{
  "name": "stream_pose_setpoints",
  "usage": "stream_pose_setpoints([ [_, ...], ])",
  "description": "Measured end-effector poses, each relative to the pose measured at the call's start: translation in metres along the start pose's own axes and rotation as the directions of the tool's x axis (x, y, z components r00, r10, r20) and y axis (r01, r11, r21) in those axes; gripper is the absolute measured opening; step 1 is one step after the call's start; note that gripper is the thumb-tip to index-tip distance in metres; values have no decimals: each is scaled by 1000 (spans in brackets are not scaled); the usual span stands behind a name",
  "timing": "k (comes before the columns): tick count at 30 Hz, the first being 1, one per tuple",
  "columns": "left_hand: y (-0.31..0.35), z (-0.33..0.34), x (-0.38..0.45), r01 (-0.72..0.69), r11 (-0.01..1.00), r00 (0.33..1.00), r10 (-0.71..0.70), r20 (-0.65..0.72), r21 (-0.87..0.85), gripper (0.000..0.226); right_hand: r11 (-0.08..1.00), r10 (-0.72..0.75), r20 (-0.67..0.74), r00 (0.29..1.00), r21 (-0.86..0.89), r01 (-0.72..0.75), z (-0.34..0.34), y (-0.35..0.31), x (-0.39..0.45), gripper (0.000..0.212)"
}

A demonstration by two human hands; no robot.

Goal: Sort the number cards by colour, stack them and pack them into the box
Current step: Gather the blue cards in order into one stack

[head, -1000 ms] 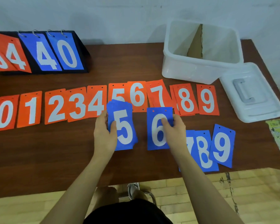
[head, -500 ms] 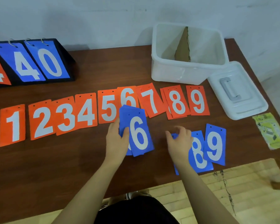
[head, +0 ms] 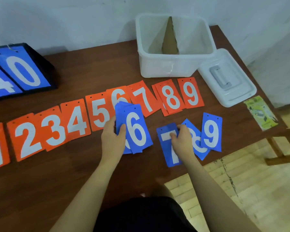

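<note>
My left hand (head: 113, 136) grips a stack of blue cards (head: 135, 129) with a white 6 on top, held just above the table. My right hand (head: 182, 138) pinches the top of the blue 7 card (head: 170, 153), which lies on the table. To its right lie the blue 8 (head: 198, 148) and the blue 9 (head: 211, 133), overlapping. A row of orange cards (head: 77, 121) numbered 1 to 9 runs across the table behind them. The white box (head: 171, 64) with a cardboard divider stands open at the back right.
The box's white lid (head: 228, 79) lies right of the box. A black flip scoreboard (head: 22, 71) showing blue 4 and 0 stands at the back left. A green leaflet (head: 259, 113) lies near the right table edge. The front edge runs close to the blue cards.
The blue 6 went onto the stack in my left hand, covering the 5. My right hand moved right and took hold of the blue 7, pulling it clear of the 8.
</note>
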State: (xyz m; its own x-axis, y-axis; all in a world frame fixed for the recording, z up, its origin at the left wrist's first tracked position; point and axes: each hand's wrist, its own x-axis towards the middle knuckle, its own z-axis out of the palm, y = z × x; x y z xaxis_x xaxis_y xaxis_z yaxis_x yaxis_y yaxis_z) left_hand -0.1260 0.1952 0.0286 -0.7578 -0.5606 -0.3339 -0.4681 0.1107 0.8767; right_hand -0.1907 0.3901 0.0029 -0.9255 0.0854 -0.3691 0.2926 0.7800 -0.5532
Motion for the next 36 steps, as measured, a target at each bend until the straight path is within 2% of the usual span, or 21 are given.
stream_pose_setpoints([
  [3, 1, -3, 1, -11, 1000, 999, 11, -34, 8, 43, 946, -23, 0, 1000, 322, 22, -22, -12, -5, 7],
  [5, 4, 1, 0, -21, 1000, 999, 22, -38, 17, 41, 812, -21, 84, 996, 583, -32, -34, -26, -9, 5],
  [6, 7, 5, -2, -28, 1000, 999, 28, -18, 3, 40, 755, -37, 136, 990, 653, -61, -37, -32, -9, 3],
  [7, 10, 10, -5, -30, 999, 1000, 30, 9, -23, 38, 744, -73, 162, 984, 666, -54, -37, -37, -7, 3],
  [11, 33, 36, -20, -36, 994, 998, 41, 52, -99, 36, 775, -191, 148, 970, 629, 56, -32, -52, 7, 10],
  [15, 46, 66, -33, -96, 988, 995, 99, 23, -120, 36, 793, -282, 121, 952, 588, 160, -40, -46, 19, 16],
  [17, 44, 79, -35, -94, 992, 996, 94, -9, -86, 41, 815, -305, 95, 947, 541, 208, -47, -32, 25, 25],
  [18, 42, 84, -36, -85, 994, 996, 82, -46, -65, 41, 851, -306, 63, 950, 465, 243, -52, -21, 31, 29],
  [20, 38, 91, -40, -61, 997, 990, 54, -133, -49, 39, 952, -289, 24, 957, 115, 285, -62, 10, 47, 36],
  [22, 32, 95, -44, -61, 998, 981, 56, -187, -24, 35, 954, -198, 84, 977, -213, 212, -70, 41, 56, 50],
  [24, 26, 99, -46, -66, 998, 976, 65, -206, 2, 35, 923, -134, 158, 978, -339, 181, -70, 58, 57, 64],
  [27, 22, 104, -48, -28, 999, 975, 21, -222, -25, 41, 924, -135, 197, 971, -328, 195, -62, 56, 61, 65],
  [30, 19, 103, -49, -17, 1000, 969, 15, -247, -6, 43, 929, -175, 209, 962, -288, 231, -56, 46, 69, 46],
  [33, 18, 95, -48, -12, 999, 959, 22, -284, 38, 42, 960, -273, 185, 944, -5, 279, -58, 39, 74, 20],
  [36, 14, 88, -48, -9, 998, 953, 27, -301, 62, 43, 912, -317, 88, 944, 302, 278, -67, 19, 73, 15],
])
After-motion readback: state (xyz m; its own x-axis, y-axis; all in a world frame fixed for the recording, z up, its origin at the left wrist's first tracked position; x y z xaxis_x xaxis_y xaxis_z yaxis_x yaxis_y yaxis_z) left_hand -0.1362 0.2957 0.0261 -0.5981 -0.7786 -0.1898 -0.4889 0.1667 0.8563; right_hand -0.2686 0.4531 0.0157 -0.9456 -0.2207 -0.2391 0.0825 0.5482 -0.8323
